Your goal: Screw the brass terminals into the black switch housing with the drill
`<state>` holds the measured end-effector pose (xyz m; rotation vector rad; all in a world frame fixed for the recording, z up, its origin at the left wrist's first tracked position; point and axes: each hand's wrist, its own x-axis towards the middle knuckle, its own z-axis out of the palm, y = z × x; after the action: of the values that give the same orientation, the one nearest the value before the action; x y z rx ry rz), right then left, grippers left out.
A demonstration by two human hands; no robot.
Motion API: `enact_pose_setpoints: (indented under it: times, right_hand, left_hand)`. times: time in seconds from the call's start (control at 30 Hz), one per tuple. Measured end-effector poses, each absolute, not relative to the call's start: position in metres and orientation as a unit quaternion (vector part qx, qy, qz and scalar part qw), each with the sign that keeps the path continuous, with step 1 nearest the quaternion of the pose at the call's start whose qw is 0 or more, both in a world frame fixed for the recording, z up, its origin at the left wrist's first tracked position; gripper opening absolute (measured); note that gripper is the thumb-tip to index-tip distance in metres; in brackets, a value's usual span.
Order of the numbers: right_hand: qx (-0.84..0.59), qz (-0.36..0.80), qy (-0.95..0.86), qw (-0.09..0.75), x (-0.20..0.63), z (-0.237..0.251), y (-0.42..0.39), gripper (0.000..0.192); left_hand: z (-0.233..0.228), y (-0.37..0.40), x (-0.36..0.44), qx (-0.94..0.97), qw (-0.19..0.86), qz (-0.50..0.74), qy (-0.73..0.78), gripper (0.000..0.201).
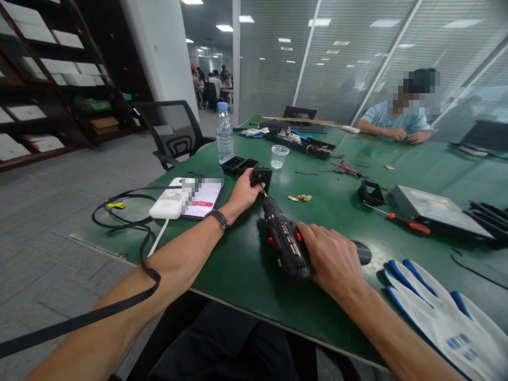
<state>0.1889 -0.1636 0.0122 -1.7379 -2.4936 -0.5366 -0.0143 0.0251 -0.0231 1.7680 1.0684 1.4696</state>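
My left hand (pixel 246 191) grips a small black box-shaped part (pixel 262 178) and holds it tilted up over the green table. In my right hand (pixel 330 248) is a black cordless drill (pixel 283 238), its body lying sideways with the fingers wrapped round the handle. The drill's bit points at the black part and seems to touch it; the exact contact is too small to tell. Right of the part lies a little heap of brass-coloured pieces (pixel 304 198). Two more black boxes (pixel 239 165) sit just behind my left hand.
A water bottle (pixel 225 135) and a clear plastic cup (pixel 280 157) stand behind my hands. At left lie a phone (pixel 208 196), a white power bank (pixel 169 200) and cables. White-blue gloves (pixel 444 317), a screwdriver (pixel 415 225) and a metal case (pixel 440 211) are at right. Another person sits across.
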Motion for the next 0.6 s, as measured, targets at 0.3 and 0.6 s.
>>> enact_pose_setpoints:
  times: [0.3,0.6]
  right_hand:
    - [-0.559,-0.170,-0.812,0.019,0.191,0.010,-0.160,0.051]
    - [-0.537,-0.136,-0.831,0.046,0.219,-0.014,-0.162,0.057]
  left_hand:
    - [-0.024,0.025,-0.009,0.661,0.300,0.552,0.410,0.029]
    - [-0.027,0.027,-0.007,0.654,0.314,0.549,0.416,0.029]
